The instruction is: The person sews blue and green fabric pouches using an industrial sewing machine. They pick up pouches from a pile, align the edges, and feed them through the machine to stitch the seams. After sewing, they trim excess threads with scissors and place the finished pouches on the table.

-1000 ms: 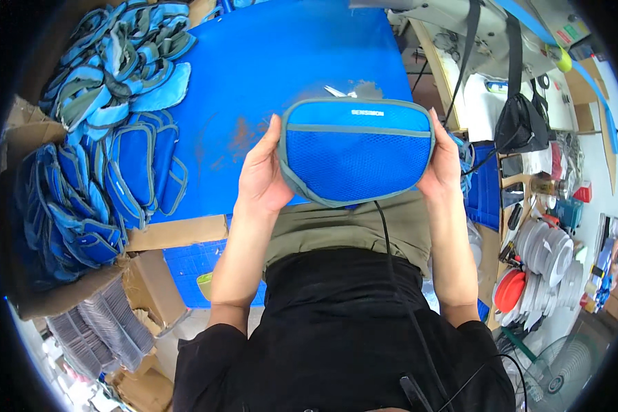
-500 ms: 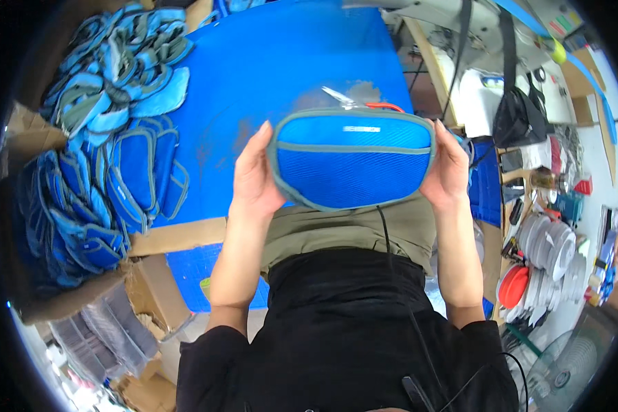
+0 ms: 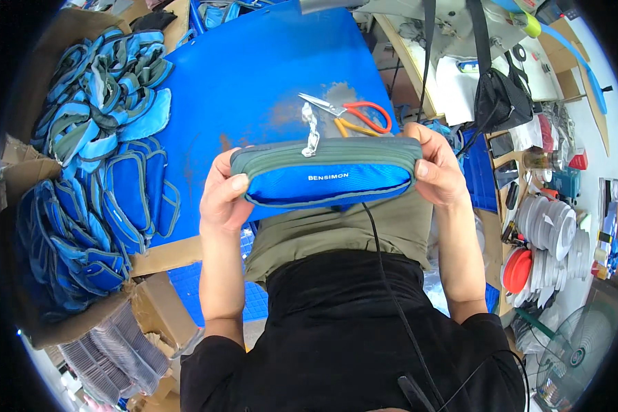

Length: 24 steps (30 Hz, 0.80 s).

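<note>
Blue pouch [image 3: 328, 178], long axis crosswise, front bodyward, ends tight in left hand [image 3: 223, 196] and right hand [image 3: 438, 168]

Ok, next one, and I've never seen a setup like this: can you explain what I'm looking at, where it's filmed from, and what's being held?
There's no machine at work here: these are a person's own bare hands. The view comes from a wide fisheye camera worn on the head and looking down, so straight edges bend toward the rim.

The left hand and right hand grip opposite ends of a blue pouch with grey-green edging, in front of the lap. Just beyond it, on the blue work surface, lie scissors with one red and one yellow-orange handle. Beside them is a small whitish piece I can't identify.

At the left is a heap of light-blue and grey cloth pieces.
</note>
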Each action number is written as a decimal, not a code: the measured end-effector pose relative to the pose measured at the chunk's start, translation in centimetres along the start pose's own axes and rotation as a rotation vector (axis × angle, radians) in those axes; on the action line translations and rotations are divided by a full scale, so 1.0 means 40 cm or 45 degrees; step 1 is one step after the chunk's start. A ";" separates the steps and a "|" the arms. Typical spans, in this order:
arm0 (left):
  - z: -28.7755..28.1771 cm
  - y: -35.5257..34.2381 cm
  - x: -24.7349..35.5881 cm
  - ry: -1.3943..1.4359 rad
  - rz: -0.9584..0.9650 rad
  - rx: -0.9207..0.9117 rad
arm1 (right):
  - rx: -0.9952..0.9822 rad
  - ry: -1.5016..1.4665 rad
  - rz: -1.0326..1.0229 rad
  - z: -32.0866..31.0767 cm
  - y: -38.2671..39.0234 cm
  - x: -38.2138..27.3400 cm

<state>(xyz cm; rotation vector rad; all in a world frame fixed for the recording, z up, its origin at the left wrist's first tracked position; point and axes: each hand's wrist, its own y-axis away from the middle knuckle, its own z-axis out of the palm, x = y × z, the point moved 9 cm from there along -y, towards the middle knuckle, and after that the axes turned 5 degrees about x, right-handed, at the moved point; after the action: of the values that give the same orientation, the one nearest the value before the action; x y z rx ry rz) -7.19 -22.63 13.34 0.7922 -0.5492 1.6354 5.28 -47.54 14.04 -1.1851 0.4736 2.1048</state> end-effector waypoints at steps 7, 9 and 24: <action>-0.009 0.013 0.118 -1.351 0.641 0.584 | 0.626 1.401 -0.653 -0.020 -0.014 -0.065; -0.083 0.001 0.100 -1.183 0.703 0.743 | 0.721 1.279 -0.474 -0.054 -0.018 0.003; -0.186 0.044 0.007 -0.915 0.068 0.545 | 0.665 0.857 -0.060 -0.125 -0.043 0.143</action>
<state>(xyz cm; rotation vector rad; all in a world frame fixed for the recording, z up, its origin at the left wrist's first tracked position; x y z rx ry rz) -10.43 -17.42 8.77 1.7243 -0.7248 1.5081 7.47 -47.15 6.58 -1.5236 1.1961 1.3601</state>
